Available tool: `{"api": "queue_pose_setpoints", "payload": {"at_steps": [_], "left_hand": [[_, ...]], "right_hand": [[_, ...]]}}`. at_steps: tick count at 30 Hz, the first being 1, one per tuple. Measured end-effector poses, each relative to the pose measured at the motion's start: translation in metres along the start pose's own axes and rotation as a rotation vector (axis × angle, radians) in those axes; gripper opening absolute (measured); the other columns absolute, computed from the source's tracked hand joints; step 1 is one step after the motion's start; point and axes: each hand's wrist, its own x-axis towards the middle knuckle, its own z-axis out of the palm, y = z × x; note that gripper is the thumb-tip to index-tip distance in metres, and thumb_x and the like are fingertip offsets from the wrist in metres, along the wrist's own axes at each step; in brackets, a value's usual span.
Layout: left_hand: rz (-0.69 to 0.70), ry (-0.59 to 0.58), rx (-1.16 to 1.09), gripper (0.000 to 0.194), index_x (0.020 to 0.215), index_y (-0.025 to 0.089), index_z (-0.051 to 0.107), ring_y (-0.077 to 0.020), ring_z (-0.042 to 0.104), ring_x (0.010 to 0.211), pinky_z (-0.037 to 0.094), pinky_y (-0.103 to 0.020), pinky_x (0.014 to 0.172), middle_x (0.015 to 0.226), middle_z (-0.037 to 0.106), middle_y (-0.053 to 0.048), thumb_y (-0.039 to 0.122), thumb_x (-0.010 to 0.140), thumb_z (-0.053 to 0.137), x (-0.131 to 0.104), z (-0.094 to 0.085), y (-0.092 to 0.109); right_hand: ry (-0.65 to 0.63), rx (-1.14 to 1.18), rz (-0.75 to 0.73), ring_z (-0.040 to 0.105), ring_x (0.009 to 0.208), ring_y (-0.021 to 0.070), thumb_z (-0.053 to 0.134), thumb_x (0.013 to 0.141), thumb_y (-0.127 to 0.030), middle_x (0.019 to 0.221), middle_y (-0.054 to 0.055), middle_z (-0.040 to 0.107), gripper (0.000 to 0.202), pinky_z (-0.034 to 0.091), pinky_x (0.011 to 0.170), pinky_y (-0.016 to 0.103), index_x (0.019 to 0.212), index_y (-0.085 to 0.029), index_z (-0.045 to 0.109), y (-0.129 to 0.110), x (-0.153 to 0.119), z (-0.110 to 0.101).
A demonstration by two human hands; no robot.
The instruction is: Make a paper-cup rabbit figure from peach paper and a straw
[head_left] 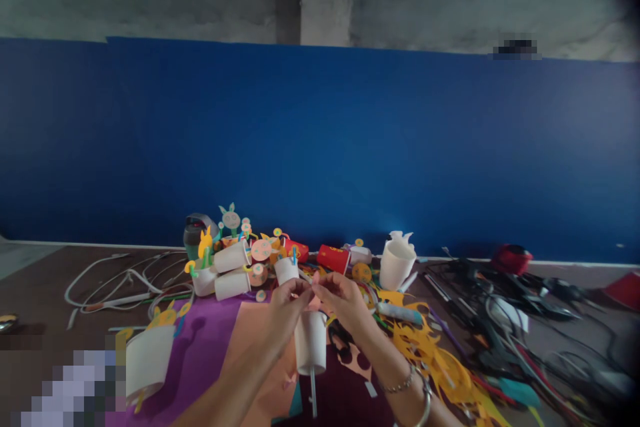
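Note:
My left hand [290, 300] and my right hand [340, 297] meet fingertip to fingertip in the middle, both pinching a small pink paper piece [316, 278]. Right below them is a white paper cup [311, 343], with a pale straw [314, 393] sticking out of its lower end. The fingers hide much of the paper and part of the cup's upper end. Under my forearms lie an orange paper sheet [250, 340] and a purple paper sheet [213, 327]. Cut paper scraps [357, 360] are beside my right wrist.
Finished-looking cup figures [233, 257] crowd the back left, near red cups [333, 257]. A torn white cup [397, 263] stands back right. Another cup figure [149, 360] is at front left. Yellow paper scraps [435, 360], a glue gun [493, 340] and cables spread rightward. White cable [125, 280] lies left.

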Motion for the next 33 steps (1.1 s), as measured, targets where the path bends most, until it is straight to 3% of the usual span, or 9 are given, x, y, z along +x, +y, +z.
{"api": "queue_pose_setpoints", "payload": {"at_steps": [5, 12, 14, 20, 25, 28, 31, 33], "left_hand": [[-0.185, -0.118, -0.255, 0.027, 0.074, 0.015, 0.063, -0.0143, 0.057, 0.063, 0.043, -0.026, 0.062, 0.068, 0.061, -0.001, 0.04, 0.071, 0.07, -0.001, -0.002, -0.001], [-0.222, -0.218, -0.337, 0.022, 0.071, 0.014, 0.065, -0.0115, 0.053, 0.064, 0.042, -0.024, 0.065, 0.069, 0.06, -0.002, 0.036, 0.071, 0.071, -0.001, -0.004, 0.007], [-0.228, -0.24, -0.319, 0.022, 0.072, 0.014, 0.066, -0.0129, 0.054, 0.067, 0.042, -0.024, 0.065, 0.071, 0.061, -0.003, 0.036, 0.072, 0.069, -0.001, -0.006, 0.01], [-0.186, -0.128, -0.063, 0.023, 0.07, 0.018, 0.065, -0.0151, 0.056, 0.069, 0.043, -0.023, 0.06, 0.07, 0.062, -0.002, 0.041, 0.071, 0.066, -0.005, -0.008, 0.03], [-0.178, -0.168, -0.044, 0.027, 0.068, 0.017, 0.063, -0.0149, 0.057, 0.067, 0.042, -0.022, 0.057, 0.068, 0.06, -0.001, 0.045, 0.07, 0.065, -0.007, -0.002, 0.038], [-0.13, -0.13, -0.005, 0.031, 0.065, 0.016, 0.062, -0.0146, 0.057, 0.063, 0.042, -0.023, 0.056, 0.065, 0.059, -0.001, 0.047, 0.071, 0.064, -0.003, -0.002, 0.034], [0.009, 0.061, 0.131, 0.035, 0.058, 0.017, 0.056, -0.0139, 0.052, 0.059, 0.038, -0.023, 0.055, 0.057, 0.054, 0.001, 0.048, 0.071, 0.062, 0.002, -0.004, 0.026], [0.079, 0.152, 0.209, 0.035, 0.058, 0.017, 0.055, -0.0138, 0.05, 0.059, 0.036, -0.023, 0.055, 0.057, 0.053, 0.001, 0.048, 0.073, 0.06, 0.003, -0.005, 0.02]], "right_hand": [[-0.092, 0.151, 0.046, 0.044, 0.053, 0.0093, 0.067, 0.073, -0.047, 0.057, -0.002, 0.054, 0.034, 0.033, 0.051, 0.022, 0.067, -0.014, 0.063, -0.002, -0.001, -0.002], [-0.218, 0.314, 0.108, 0.047, 0.056, 0.01, 0.065, 0.075, -0.05, 0.061, -0.001, 0.057, 0.035, 0.036, 0.055, 0.021, 0.066, -0.015, 0.063, -0.014, -0.005, -0.006], [-0.244, 0.304, 0.105, 0.047, 0.057, 0.0103, 0.064, 0.075, -0.051, 0.063, 0.0, 0.058, 0.037, 0.036, 0.055, 0.021, 0.067, -0.015, 0.063, -0.015, -0.005, -0.008], [-0.242, 0.168, 0.069, 0.045, 0.055, 0.0098, 0.066, 0.072, -0.053, 0.059, -0.001, 0.056, 0.04, 0.033, 0.053, 0.021, 0.064, -0.015, 0.062, -0.008, -0.001, -0.013], [-0.299, 0.158, 0.075, 0.044, 0.054, 0.0088, 0.069, 0.071, -0.048, 0.059, -0.003, 0.055, 0.035, 0.031, 0.052, 0.021, 0.065, -0.015, 0.062, -0.005, 0.0, -0.012], [-0.201, 0.07, 0.06, 0.045, 0.053, 0.0099, 0.067, 0.072, -0.047, 0.057, -0.003, 0.054, 0.033, 0.032, 0.051, 0.022, 0.065, -0.016, 0.062, -0.005, 0.0, -0.01], [0.041, -0.099, -0.097, 0.054, 0.063, 0.0153, 0.063, 0.076, -0.04, 0.066, 0.001, 0.061, 0.023, 0.039, 0.059, 0.025, 0.073, -0.017, 0.064, -0.008, -0.001, -0.006], [0.127, -0.229, -0.217, 0.057, 0.07, 0.0181, 0.061, 0.078, -0.033, 0.073, 0.004, 0.064, 0.015, 0.041, 0.065, 0.027, 0.075, -0.019, 0.065, -0.01, -0.005, -0.003]]}}
